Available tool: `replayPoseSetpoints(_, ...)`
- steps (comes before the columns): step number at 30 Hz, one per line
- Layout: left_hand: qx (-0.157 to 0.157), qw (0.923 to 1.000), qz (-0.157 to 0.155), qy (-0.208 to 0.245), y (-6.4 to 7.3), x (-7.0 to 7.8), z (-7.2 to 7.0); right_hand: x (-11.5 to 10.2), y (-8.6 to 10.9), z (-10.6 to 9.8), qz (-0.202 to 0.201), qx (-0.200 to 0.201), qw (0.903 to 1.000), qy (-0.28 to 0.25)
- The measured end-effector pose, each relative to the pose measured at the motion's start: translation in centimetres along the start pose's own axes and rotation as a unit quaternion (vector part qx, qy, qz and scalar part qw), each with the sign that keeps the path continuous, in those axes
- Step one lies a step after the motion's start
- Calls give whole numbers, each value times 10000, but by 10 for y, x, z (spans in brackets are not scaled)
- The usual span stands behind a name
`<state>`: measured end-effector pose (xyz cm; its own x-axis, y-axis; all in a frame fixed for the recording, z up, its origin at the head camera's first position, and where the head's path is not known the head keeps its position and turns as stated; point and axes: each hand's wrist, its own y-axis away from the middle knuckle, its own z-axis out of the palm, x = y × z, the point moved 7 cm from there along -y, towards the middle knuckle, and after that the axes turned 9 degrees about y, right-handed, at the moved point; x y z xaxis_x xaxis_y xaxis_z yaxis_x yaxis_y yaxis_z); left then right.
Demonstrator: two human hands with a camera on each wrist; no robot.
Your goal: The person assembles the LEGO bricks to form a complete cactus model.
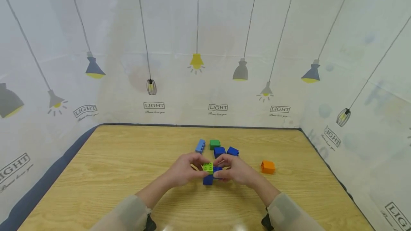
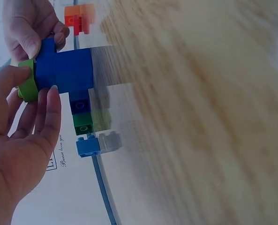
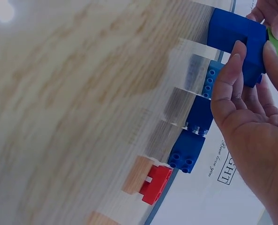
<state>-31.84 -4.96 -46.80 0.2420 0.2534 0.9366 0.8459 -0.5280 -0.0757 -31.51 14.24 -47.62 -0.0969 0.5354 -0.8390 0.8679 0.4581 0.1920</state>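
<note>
A small stack of bricks stands on the table between both hands. On its top sits a lime green brick (image 1: 208, 168), studs upward, which the thumb and fingers of my left hand (image 1: 186, 169) pinch. Below is a blue brick (image 1: 208, 180), its side close to the tabletop. Another blue brick (image 3: 254, 58) juts out to the right, under the lime green one in the wrist views. The thumb and fingers of my right hand (image 1: 236, 169) grip this jutting brick from either side. In the right wrist view, the left hand (image 3: 274, 18) overlaps the lime green brick.
Behind the hands lie a light blue brick (image 1: 200, 146), a green brick (image 1: 214, 144) and two dark blue bricks (image 1: 233, 151). An orange brick (image 1: 268, 167) lies to the right. A red brick (image 3: 156, 185) shows in the wrist views. A printed curtain (image 1: 173, 117) borders the table (image 1: 128, 159).
</note>
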Motion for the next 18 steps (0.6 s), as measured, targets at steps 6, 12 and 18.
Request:
replayPoseSetpoints(6, -65, 9999, 111, 59, -1, 0, 2, 0, -3, 1, -52, -28, 10000, 48)
replayPoseSetpoints(12, -15, 9999, -27, 153, -1, 1, 0, -1, -3, 0, -185, -24, 9998, 36)
replayPoseSetpoints(18, -46, 9999, -117, 74, -1, -2, -1, -3, -2, 0, -154, -33, 9998, 74)
